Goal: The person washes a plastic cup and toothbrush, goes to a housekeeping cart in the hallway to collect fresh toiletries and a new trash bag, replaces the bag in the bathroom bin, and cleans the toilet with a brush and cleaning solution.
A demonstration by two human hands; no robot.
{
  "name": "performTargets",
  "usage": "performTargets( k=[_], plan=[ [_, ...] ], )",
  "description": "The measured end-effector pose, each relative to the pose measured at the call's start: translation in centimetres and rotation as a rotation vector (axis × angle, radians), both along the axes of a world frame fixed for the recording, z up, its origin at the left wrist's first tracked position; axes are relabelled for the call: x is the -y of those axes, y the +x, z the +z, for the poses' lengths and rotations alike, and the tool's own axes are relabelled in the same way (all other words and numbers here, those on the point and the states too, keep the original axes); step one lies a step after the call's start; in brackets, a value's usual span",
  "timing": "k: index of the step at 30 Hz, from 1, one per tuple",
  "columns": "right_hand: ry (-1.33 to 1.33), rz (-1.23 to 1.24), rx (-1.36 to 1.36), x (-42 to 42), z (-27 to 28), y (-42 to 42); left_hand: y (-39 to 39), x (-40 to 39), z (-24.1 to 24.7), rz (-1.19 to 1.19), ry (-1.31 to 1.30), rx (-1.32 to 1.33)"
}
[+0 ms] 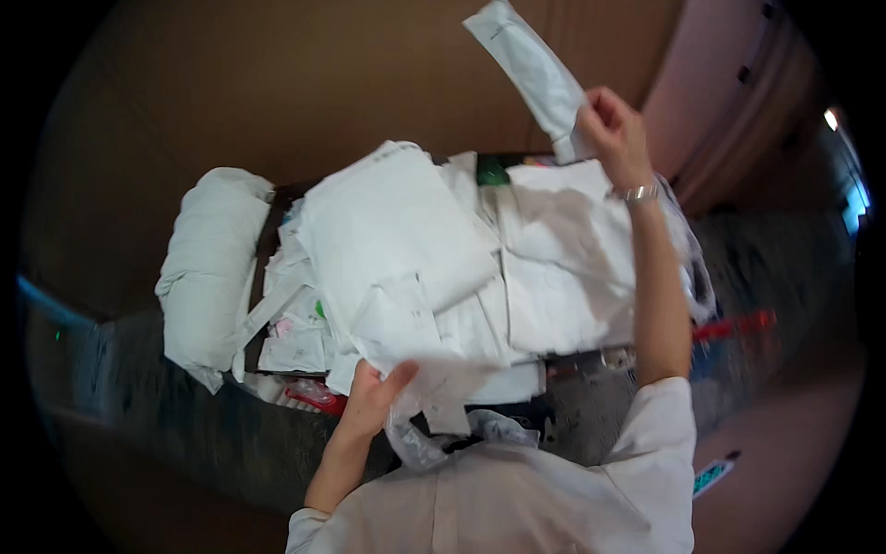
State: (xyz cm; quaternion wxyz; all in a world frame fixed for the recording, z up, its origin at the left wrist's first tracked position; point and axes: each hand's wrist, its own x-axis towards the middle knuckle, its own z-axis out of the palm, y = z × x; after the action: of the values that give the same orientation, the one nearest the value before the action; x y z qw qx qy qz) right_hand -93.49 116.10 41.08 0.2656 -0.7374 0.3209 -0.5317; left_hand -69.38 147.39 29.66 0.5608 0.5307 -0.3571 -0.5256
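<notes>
My right hand (612, 135) is raised at the upper right, gripping the lower end of a long, narrow white packet (529, 69) that bears writing. In my left hand (374, 398), low in the view, are white packets (398, 322) and what looks like a clear plastic wrapper (412, 433); motion blur hides how many. Beyond that hand, a large flat stack of white sheets or bags (398, 221) lies on top of a loaded cart (273, 221). Folded white linen (567, 256) lies to the right, beneath my right forearm. Small white packets (297, 350) fill the cart's left compartment.
A bulging white cloth bundle (214, 277) hangs at the cart's left end. Something red (737, 325) sticks out on the right, and another red item (318, 398) sits below the near edge. A brown wall (346, 83) stands behind the cart; dark flooring (277, 443) surrounds it.
</notes>
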Motion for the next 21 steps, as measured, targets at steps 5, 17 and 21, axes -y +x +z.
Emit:
performTargets(
  k=[5, 17, 21],
  plan=[
    [0.689, 0.294, -0.027, -25.3, -9.8, 0.4, -2.8, -2.9, -2.1, -0.050, -0.037, -0.278],
    [-0.208, -0.553, -1.051, -21.9, -14.9, -16.1, -7.2, -9.4, -3.9, -0.422, 0.072, 0.363],
    [-0.343, -0.288, -1.190, -16.6, -14.8, -18.4, -10.2, -9.2, -4.6, -0.414, 0.021, 0.331]
  ],
)
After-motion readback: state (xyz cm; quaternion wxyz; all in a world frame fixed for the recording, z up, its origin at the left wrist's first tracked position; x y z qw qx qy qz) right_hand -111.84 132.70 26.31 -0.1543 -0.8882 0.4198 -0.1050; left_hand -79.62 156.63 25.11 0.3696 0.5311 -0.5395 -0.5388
